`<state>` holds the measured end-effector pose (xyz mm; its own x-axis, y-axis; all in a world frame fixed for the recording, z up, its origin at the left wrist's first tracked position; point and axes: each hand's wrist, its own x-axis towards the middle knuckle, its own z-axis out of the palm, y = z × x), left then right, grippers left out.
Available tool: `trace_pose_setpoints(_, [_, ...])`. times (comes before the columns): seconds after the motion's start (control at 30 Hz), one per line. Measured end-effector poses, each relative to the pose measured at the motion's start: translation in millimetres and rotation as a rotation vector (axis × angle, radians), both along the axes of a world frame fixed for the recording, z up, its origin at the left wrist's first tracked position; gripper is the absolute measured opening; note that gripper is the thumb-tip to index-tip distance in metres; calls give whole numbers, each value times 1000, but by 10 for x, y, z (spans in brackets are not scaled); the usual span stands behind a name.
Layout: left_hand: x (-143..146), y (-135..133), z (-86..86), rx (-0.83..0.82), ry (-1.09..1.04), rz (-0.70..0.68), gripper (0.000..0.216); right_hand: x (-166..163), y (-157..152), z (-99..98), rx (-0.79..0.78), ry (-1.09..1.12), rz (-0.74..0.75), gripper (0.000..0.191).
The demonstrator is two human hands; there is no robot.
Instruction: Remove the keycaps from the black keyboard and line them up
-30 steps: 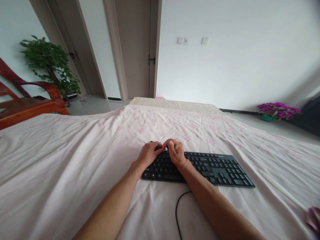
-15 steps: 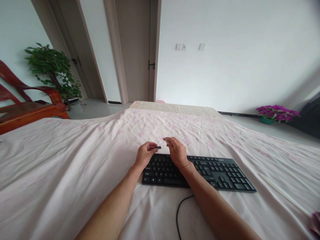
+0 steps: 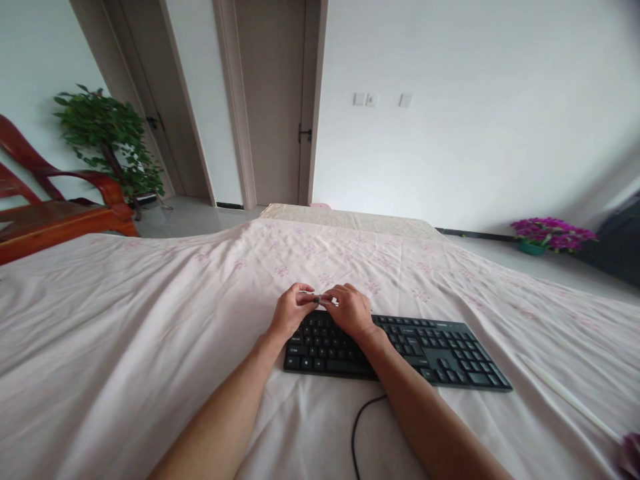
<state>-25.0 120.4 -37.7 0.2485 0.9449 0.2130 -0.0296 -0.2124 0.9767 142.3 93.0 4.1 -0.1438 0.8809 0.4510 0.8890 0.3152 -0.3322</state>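
Note:
My left hand (image 3: 290, 309) pinches a small dark piece (image 3: 317, 300) between thumb and fingertips; its kind is too small to make out. The fingertips of my right hand (image 3: 350, 310) are closed against the other end of that piece, so both hands meet there. Whether the right fingers hold something of their own is hidden. Below the hands lies a black keyboard (image 3: 443, 357), partly covered by my right hand and forearm. A black cable (image 3: 354, 433) curves over the cloth from under my right forearm.
A pale sheet with pink flowers (image 3: 200, 320) covers the wide surface. A thin white strip (image 3: 570, 399) lies at the right. Farther off are a wooden chair (image 3: 65, 223), a leafy plant (image 3: 105, 130), doors (image 3: 270, 100) and a pot of purple flowers (image 3: 553, 233).
My right hand has come down and left to the small dark piece, closing the gap between the hands. My left hand has stayed nearly in place.

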Motion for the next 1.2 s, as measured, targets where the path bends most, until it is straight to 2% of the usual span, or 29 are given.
trace_pose_setpoints(0.1, [-9,11,-6,28,14,99,34,44,47,-26,5,13,-57,19])
trace_pose_setpoints(0.27, [-114,77,-13,45,28,402,31,116,123,-77,-81,-16,-149,13])
trace_pose_setpoints(0.37, [-178,121,-30,44,43,486,32,130,144,-108,-98,-48,-150,13])
trace_pose_setpoints(0.67, [-192,146,-70,32,135,471,27,123,189,-121,-160,-68,-197,14])
trace_pose_setpoints(0.9, [-182,174,-95,27,139,477,21,50,185,-40,-298,-147,-281,16])
trace_pose_setpoints(1.2, [-189,164,-91,29,168,453,21,48,182,-33,-310,-149,-285,16])
